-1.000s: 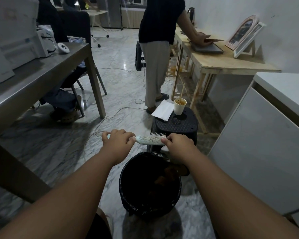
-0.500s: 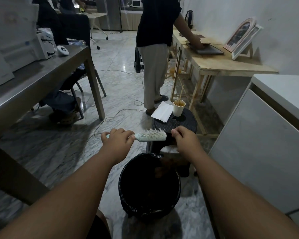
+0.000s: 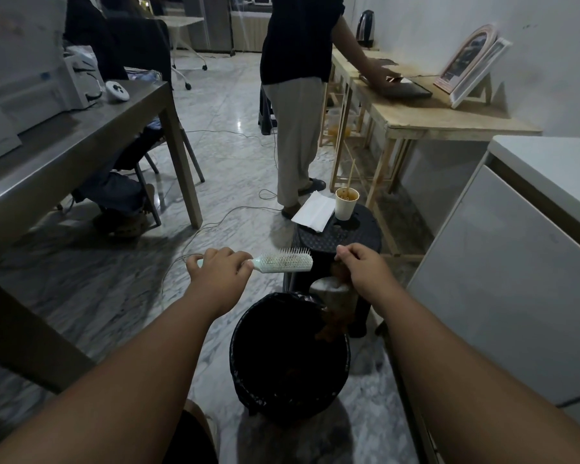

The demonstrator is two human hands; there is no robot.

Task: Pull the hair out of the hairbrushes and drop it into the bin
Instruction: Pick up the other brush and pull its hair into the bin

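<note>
The pale plastic hairbrush [image 3: 282, 262] is held level above and beyond the black-lined bin [image 3: 290, 356], its handle enclosed in the closed left hand [image 3: 220, 274]; it is judged light, rigid and smooth, best gripped by that handle, bristles upward; the right hand [image 3: 362, 266] is pinched shut just beside the brush head; whether hair is held cannot be told; any tuft would be soft, weightless and clingy.

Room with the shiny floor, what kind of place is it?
Probably an office or workroom. A printer sits on the grey table, a kettle and laptop are on the wooden bench, and wheeled chairs stand further back.
</note>
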